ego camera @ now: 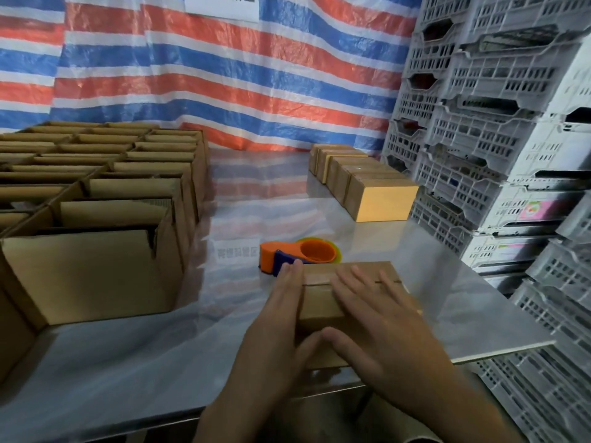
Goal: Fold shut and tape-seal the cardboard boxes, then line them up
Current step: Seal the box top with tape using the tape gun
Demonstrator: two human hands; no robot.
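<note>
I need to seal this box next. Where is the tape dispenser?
The orange tape dispenser lies on the table, just beyond the box under both hands, near the left hand's fingertips.

Left hand and right hand lie flat, fingers extended, thumbs touching

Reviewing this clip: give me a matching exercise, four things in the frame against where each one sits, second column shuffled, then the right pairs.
Things:
1. Orange and blue plastic tape dispenser
2. Row of closed brown cardboard boxes
3. Open-topped brown cardboard boxes
4. Stacked white plastic lattice crates

Places:
A. Packed together on the table's left side
B. Lined up at the far right of the table
C. Just beyond the box under both hands
D. Against the right edge of the scene, beside the table

Pairs: 1-C, 2-B, 3-A, 4-D
</note>
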